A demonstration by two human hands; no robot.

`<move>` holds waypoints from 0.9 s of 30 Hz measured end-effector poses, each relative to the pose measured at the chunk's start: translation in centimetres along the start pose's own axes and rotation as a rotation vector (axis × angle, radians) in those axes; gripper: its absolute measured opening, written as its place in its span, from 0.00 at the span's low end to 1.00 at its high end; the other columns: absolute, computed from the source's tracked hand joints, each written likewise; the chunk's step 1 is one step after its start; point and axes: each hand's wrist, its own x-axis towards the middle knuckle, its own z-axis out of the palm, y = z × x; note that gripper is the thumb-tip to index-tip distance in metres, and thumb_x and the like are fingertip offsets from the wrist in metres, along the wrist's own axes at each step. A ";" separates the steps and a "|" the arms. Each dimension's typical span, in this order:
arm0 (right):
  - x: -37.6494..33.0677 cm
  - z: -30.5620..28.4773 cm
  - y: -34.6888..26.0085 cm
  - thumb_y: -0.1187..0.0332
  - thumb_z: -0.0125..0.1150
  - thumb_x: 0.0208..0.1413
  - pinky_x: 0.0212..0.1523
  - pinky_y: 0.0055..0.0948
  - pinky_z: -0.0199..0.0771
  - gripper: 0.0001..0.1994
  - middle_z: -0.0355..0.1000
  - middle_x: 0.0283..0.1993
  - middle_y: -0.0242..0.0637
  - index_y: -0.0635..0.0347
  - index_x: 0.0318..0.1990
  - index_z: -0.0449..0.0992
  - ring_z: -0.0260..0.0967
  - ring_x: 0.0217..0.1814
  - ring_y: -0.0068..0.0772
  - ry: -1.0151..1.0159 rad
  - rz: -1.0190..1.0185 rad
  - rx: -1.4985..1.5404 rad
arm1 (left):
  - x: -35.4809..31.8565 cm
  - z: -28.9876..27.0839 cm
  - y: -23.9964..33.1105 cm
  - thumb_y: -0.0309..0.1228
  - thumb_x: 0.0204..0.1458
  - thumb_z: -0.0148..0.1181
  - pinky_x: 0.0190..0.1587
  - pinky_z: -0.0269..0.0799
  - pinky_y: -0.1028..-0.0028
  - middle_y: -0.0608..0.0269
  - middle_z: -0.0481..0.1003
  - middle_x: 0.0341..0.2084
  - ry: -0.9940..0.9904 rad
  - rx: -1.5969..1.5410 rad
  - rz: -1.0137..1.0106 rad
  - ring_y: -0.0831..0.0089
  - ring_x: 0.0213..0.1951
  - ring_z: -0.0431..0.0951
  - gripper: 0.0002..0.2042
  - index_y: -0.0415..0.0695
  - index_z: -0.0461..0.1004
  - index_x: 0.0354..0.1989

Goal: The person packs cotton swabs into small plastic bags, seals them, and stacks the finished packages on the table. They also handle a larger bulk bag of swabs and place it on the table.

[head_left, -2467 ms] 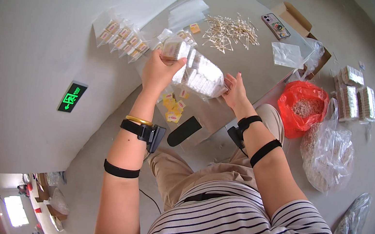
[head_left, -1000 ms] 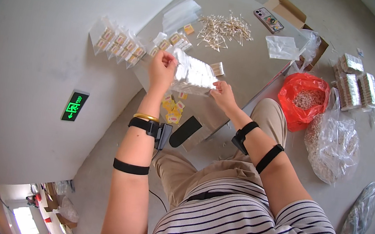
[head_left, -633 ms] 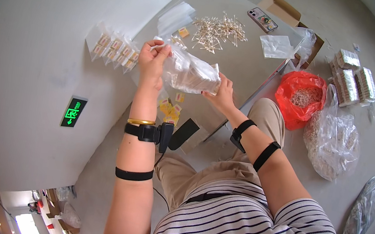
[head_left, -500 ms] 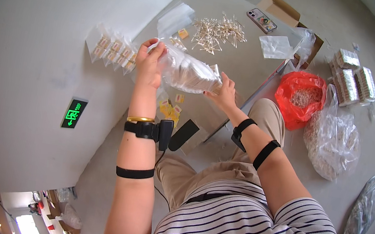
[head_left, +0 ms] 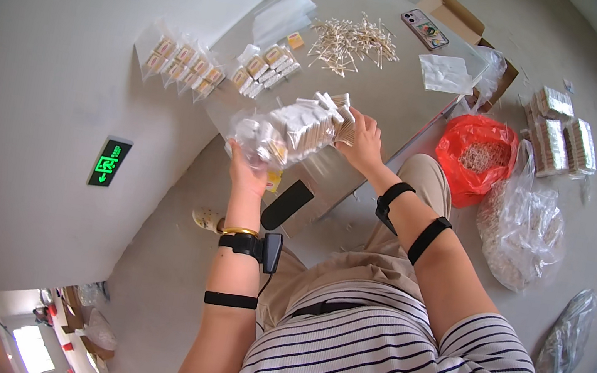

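Observation:
A clear plastic bag (head_left: 285, 131) filled with small white and tan boxes is held above the near edge of the grey table (head_left: 377, 82). My left hand (head_left: 244, 172) grips the bag's lower left end from underneath. My right hand (head_left: 361, 138) holds the bag's open right end, where several small boxes (head_left: 331, 106) stick out. A black flat object (head_left: 288, 204) lies on the table below the bag.
On the table lie a pile of thin sticks (head_left: 353, 37), rows of small boxes (head_left: 266, 70), filled clear bags (head_left: 181, 62), a phone (head_left: 425, 28) and a cardboard box (head_left: 469, 22). To the right sit a red bag (head_left: 475, 156), a clear bag (head_left: 526, 226) and stacked packs (head_left: 560, 138).
The bag has come down and toward me, with my left hand dropping to its lower end. My right hand stays at the open end.

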 end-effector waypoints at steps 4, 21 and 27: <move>-0.4 0.2 -0.5 0.66 0.76 0.42 0.66 0.52 0.63 0.46 0.55 0.68 0.49 0.35 0.71 0.58 0.56 0.69 0.58 -0.015 -0.081 -0.033 | -0.7 -2.8 -1.1 0.53 0.61 0.60 0.56 0.74 0.63 0.62 0.73 0.55 -0.099 0.294 -0.120 0.66 0.53 0.77 0.30 0.45 0.64 0.63; 4.2 -4.1 4.4 0.68 0.72 0.47 0.63 0.47 0.72 0.41 0.44 0.74 0.61 0.46 0.70 0.58 0.65 0.64 0.66 -0.006 -0.044 0.011 | -1.1 -3.4 -7.3 0.46 0.69 0.47 0.59 0.70 0.59 0.61 0.76 0.48 -0.162 -0.026 -0.180 0.65 0.51 0.75 0.19 0.44 0.74 0.52; 2.4 -3.2 5.1 0.68 0.71 0.48 0.59 0.45 0.73 0.36 0.53 0.67 0.56 0.52 0.65 0.62 0.69 0.57 0.58 0.148 -0.136 0.049 | -0.6 -4.9 -8.0 0.46 0.71 0.41 0.65 0.65 0.54 0.53 0.74 0.56 -0.020 -0.219 -0.241 0.57 0.60 0.72 0.22 0.41 0.69 0.59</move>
